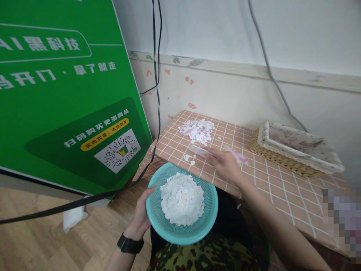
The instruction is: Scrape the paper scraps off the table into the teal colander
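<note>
My left hand (142,210) grips the left rim of a round turquoise plastic colander (210,214), thumb over the edge. The colander is held over my lap at the table's front edge, and a heap of small white paper scraps (182,199) lies in it. Over the table, my right hand (225,162) is closed on a flat, whitish, card-like piece (199,151), whose exact kind I cannot make out. A few loose scraps (189,159) lie near that piece, close to the edge. Behind it spreads a pile of white and pinkish paper scraps (197,130).
A wicker basket with a cloth lining (287,158) stands at the table's right, by the wall. Pinkish paper (237,155) lies beside my right hand. A black cable (158,113) hangs at the left, before a green cabinet (70,94). A white packet (73,217) lies on the floor.
</note>
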`<action>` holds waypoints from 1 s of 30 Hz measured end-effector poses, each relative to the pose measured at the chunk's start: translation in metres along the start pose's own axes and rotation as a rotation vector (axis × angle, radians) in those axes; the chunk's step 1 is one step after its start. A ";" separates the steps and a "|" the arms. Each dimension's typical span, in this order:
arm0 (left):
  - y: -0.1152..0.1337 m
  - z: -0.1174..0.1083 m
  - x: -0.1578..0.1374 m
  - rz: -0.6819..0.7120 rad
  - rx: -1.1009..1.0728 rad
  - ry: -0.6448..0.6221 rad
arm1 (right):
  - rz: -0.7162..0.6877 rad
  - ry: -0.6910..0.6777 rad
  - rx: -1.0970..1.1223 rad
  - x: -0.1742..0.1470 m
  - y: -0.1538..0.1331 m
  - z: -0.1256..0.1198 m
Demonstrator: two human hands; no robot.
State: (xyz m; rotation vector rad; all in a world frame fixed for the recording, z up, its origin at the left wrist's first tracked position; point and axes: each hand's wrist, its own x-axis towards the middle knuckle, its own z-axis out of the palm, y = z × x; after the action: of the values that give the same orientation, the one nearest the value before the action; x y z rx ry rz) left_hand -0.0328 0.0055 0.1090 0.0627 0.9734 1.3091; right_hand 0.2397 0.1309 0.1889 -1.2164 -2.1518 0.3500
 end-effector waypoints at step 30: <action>-0.004 -0.007 0.005 -0.052 0.044 0.020 | 0.058 0.089 0.025 0.011 0.021 -0.004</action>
State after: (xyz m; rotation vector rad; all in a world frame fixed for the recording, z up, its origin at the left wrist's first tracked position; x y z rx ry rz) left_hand -0.0347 0.0053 0.0999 0.0578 1.0147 1.2429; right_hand 0.2523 0.1508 0.1855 -1.2585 -2.0343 0.3394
